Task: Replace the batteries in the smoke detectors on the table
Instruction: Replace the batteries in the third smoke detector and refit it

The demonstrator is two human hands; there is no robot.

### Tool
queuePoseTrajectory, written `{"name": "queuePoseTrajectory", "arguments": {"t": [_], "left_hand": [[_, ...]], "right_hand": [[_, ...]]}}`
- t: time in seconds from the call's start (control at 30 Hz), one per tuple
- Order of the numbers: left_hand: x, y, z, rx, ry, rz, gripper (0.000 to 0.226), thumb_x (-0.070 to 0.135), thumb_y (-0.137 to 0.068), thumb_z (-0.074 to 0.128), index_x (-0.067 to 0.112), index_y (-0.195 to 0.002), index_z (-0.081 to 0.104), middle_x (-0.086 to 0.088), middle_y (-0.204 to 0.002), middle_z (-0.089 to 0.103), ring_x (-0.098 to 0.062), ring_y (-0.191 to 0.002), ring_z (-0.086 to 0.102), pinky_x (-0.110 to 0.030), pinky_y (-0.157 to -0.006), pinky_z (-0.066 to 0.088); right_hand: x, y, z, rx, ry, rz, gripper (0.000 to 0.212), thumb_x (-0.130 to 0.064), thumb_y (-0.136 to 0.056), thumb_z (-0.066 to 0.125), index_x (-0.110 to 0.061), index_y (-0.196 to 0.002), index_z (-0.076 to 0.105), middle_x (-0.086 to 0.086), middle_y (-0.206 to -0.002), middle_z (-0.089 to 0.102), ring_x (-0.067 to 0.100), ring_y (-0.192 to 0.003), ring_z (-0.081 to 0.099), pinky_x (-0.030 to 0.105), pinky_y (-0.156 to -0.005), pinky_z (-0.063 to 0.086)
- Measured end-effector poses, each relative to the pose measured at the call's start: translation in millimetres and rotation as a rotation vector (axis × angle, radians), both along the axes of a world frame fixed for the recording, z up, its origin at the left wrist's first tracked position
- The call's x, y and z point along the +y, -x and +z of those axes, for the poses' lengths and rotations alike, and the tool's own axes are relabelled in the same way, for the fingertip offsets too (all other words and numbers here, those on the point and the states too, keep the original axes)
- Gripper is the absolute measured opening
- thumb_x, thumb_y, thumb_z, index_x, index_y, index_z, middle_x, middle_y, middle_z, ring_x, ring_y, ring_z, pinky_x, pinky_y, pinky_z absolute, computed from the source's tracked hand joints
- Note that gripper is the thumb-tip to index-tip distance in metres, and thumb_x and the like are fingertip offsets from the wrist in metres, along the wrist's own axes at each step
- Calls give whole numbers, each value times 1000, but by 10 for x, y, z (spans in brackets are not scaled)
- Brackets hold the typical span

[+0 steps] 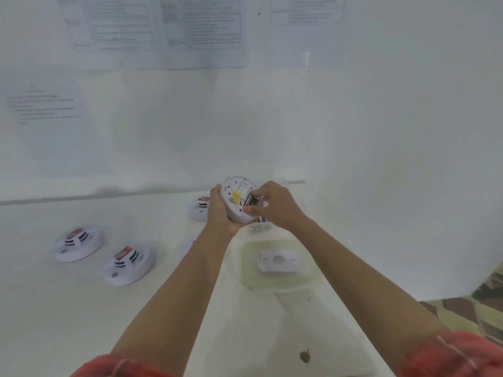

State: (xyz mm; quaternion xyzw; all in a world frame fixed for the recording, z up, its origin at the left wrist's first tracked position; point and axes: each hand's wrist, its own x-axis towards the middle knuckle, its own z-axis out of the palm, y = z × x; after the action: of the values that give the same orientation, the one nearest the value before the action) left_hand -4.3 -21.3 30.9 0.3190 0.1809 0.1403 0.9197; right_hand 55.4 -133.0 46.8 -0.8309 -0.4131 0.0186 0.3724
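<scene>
My left hand (220, 210) grips a round white smoke detector (236, 198) held above the table, its back with a yellow label turned toward me. My right hand (275, 205) pinches a dark battery (249, 201) seated in the detector's back compartment. Three more white smoke detectors lie on the table: one at the far left (79, 243), one beside it (128, 263), and one behind my left hand (199, 208), partly hidden.
A pale green shallow tray (250, 270) lies under my right forearm with a white rectangular cover plate (277, 260) in it. Small packaged items (260, 225) sit behind the tray. Printed sheets hang on the white wall. Patterned floor shows at the right edge.
</scene>
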Motion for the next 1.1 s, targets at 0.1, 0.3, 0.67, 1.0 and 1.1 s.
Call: {"name": "queuePoseTrajectory", "arguments": {"t": [0.1, 0.3, 0.67, 1.0, 1.1], "left_hand": [[59, -292, 31, 14, -17, 26, 53, 51, -94, 25, 14, -120, 51, -16, -101, 57, -31, -89, 55, -42, -79, 42], [161, -637, 50, 52, -38, 66, 47, 48, -93, 23, 15, -93, 56, -14, -93, 57, -28, -83, 53, -36, -78, 40], [342, -839, 85, 148, -18, 113, 43, 47, -91, 27, 15, -84, 54, -10, -84, 53, -24, -77, 50, -31, -73, 38], [367, -839, 90, 111, 12, 73, 46, 48, -92, 24, 13, -94, 53, -14, -89, 54, -27, -79, 51, -34, -74, 39], [367, -847, 67, 126, 21, 74, 48, 49, -93, 23, 13, -101, 53, -14, -91, 54, -28, -80, 51, -37, -74, 40]], "right_hand": [[56, -324, 63, -2, 6, 21, 37, -29, -76, 75, -9, -106, 68, 9, -104, 57, 22, -98, 55, 29, -82, 42], [183, -731, 111, -146, 177, 140, 39, -31, -86, 63, 4, -103, 64, 15, -105, 56, 27, -96, 54, 40, -88, 45], [476, -881, -36, -310, 234, 144, 30, -25, -88, 53, 5, -88, 59, 11, -86, 47, 26, -74, 47, 28, -64, 37], [472, -1067, -13, 101, 56, 161, 44, -29, -71, 79, -11, -107, 62, 0, -103, 54, 10, -87, 47, 15, -70, 38], [503, -1102, -5, 105, 120, 143, 44, -28, -67, 82, -13, -103, 61, -3, -98, 55, 5, -77, 47, 17, -68, 38]]}}
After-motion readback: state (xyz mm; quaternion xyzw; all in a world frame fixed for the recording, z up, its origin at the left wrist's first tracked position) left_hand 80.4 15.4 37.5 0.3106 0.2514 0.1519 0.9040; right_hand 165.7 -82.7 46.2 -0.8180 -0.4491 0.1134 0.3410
